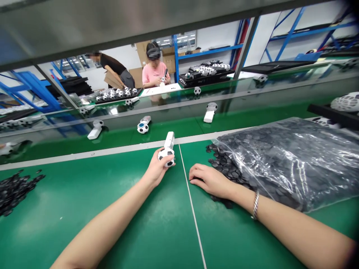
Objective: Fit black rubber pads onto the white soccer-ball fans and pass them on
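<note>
My left hand (157,170) is wrapped around the ball end of a white-handled football-patterned device (169,141). Its black-and-white ball lies under my thumb, and the white handle points away from me. On the right, my right hand (209,181) rests low over the green table, with its fingers curled inward; whether something small is between them is hidden. Just beside that hand, loose flat black pieces (227,169) spill from a large clear plastic bag (291,160) filled with the same kind of piece.
Another pile of black pieces (17,190) lies at the left. Beyond a pale rail, a green conveyor belt (176,125) carries similar devices, including a white-handled one (208,116). A black tray (333,114) juts in at the right. Two people work across the belt.
</note>
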Demonstrator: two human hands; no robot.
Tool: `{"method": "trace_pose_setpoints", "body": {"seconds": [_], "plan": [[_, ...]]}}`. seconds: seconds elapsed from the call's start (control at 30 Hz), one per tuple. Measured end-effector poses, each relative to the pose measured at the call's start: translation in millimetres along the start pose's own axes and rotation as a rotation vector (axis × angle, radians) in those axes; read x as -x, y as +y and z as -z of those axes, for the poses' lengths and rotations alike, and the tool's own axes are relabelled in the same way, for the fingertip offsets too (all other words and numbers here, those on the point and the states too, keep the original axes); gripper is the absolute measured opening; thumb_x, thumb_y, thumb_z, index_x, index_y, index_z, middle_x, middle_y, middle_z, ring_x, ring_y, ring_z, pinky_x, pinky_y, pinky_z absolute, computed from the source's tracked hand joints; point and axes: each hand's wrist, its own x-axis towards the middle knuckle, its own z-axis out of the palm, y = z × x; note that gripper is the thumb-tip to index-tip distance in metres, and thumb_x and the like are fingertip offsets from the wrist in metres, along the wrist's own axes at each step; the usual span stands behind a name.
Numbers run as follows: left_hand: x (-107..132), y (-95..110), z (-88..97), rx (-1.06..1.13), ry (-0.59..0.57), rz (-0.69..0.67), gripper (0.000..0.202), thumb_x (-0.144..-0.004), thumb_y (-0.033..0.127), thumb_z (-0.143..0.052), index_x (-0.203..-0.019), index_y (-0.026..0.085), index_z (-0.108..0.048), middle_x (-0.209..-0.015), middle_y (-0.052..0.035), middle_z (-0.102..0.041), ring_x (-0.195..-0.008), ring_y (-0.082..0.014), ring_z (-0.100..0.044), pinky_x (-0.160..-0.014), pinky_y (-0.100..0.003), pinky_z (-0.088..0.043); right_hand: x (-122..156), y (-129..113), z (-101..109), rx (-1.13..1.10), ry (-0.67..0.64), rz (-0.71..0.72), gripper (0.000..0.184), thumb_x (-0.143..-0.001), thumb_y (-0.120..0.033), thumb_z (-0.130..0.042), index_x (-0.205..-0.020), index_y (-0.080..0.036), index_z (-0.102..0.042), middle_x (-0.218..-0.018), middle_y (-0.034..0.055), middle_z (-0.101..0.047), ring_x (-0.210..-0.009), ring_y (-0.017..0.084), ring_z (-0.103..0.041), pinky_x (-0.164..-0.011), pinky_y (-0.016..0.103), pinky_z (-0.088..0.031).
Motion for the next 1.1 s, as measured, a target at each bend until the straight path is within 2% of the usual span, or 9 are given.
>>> {"method": "trace_pose_setpoints", "body": {"seconds": [0.1,0.2,0.27,0.33,0.5,0.63,0.77,0.9,1.1], "plan": [[-48.0,9.3,-5.7,-0.191,0.039,-0.120,0.066,-0.060,0.026,-0.075,-0.117,0.019,-0.043,-0.105,-0.0084,-0.056,-0.095,-0.0228,-0.057,-0.082,-0.036,-0.046,0.4,-0.4,-0.1,0.000,0.007,-0.002,0.014,-0.086,-0.025,-0.048,-0.086,-0.019,-0.061,-0.093,0.0044,-0.058,-0.086,0.015,-0.055,-0.078,0.028,-0.045],[-97.3,12.1,-10.1,-0.399,0.108,-0.226,0.082,-0.055,0.022,-0.077,-0.127,0.020,-0.037,-0.128,-0.0128,-0.044,-0.122,-0.0291,-0.038,-0.099,-0.037,-0.033,0.6,-0.8,0.4,0.001,0.007,-0.011,0.014,-0.086,-0.025,-0.049,-0.085,-0.019,-0.062,-0.092,0.0039,-0.058,-0.085,0.015,-0.055,-0.077,0.027,-0.045],[-118.9,7.1,-11.4,-0.519,0.132,-0.247,0.084,-0.056,0.023,-0.076,-0.130,0.019,-0.036,-0.135,-0.0156,-0.037,-0.130,-0.0332,-0.025,-0.103,-0.041,-0.025,0.2,-0.5,0.6,0.003,0.008,-0.011,0.014,-0.086,-0.026,-0.049,-0.085,-0.019,-0.061,-0.091,0.0034,-0.058,-0.085,0.015,-0.055,-0.077,0.027,-0.045],[-129.6,-1.3,-10.3,-0.623,0.123,-0.244,0.084,-0.056,0.028,-0.076,-0.131,0.020,-0.037,-0.134,-0.0164,-0.040,-0.131,-0.0367,-0.024,-0.103,-0.046,-0.021,-1.1,0.3,0.6,0.002,0.008,-0.006,0.014,-0.086,-0.027,-0.049,-0.085,-0.020,-0.061,-0.091,0.0028,-0.058,-0.085,0.014,-0.055,-0.077,0.026,-0.045],[-133.9,-15.7,-1.4,-0.791,0.069,-0.247,0.083,-0.057,0.044,-0.075,-0.131,0.028,-0.039,-0.130,-0.0114,-0.049,-0.124,-0.0375,-0.037,-0.102,-0.046,-0.023,-3.9,1.4,-0.8,0.004,0.008,-0.016,0.016,-0.086,-0.029,-0.048,-0.084,-0.020,-0.061,-0.091,0.0025,-0.058,-0.083,0.014,-0.055,-0.074,0.025,-0.044],[-136.7,-17.7,0.8,-0.866,0.066,-0.273,0.084,-0.059,0.047,-0.073,-0.133,0.025,-0.038,-0.126,-0.0127,-0.052,-0.120,-0.0378,-0.042,-0.100,-0.046,-0.026,-4.2,1.3,-0.9,0.004,0.005,-0.015,0.016,-0.087,-0.028,-0.048,-0.083,-0.020,-0.061,-0.090,0.0027,-0.058,-0.082,0.014,-0.055,-0.074,0.025,-0.044],[-135.3,-18.5,-2.2,-0.919,0.047,-0.317,0.075,-0.062,0.046,-0.071,-0.128,0.022,-0.044,-0.127,-0.0134,-0.052,-0.122,-0.0356,-0.041,-0.102,-0.045,-0.025,-4.4,2.3,-0.4,0.012,0.019,0.009,0.017,-0.087,-0.029,-0.047,-0.084,-0.019,-0.061,-0.090,0.0029,-0.058,-0.082,0.014,-0.055,-0.073,0.025,-0.044],[-122.6,-20.0,-2.1,-0.974,-0.005,-0.352,0.062,-0.068,0.045,-0.067,-0.121,0.020,-0.051,-0.131,-0.0131,-0.049,-0.125,-0.0333,-0.038,-0.105,-0.042,-0.022,-3.9,2.8,-1.0,0.012,0.032,0.025,0.016,-0.086,-0.028,-0.049,-0.084,-0.019,-0.062,-0.091,0.0028,-0.058,-0.082,0.013,-0.056,-0.073,0.024,-0.044],[-98.4,-23.3,7.5,-1.051,-0.060,-0.392,0.059,-0.072,0.049,-0.061,-0.120,0.018,-0.051,-0.129,-0.0140,-0.050,-0.122,-0.0343,-0.040,-0.105,-0.045,-0.025,-5.4,8.3,2.0,-0.051,0.087,0.086,0.019,-0.086,-0.031,-0.049,-0.085,-0.019,-0.063,-0.089,0.0028,-0.060,-0.081,0.013,-0.056,-0.072,0.024,-0.045]]}}
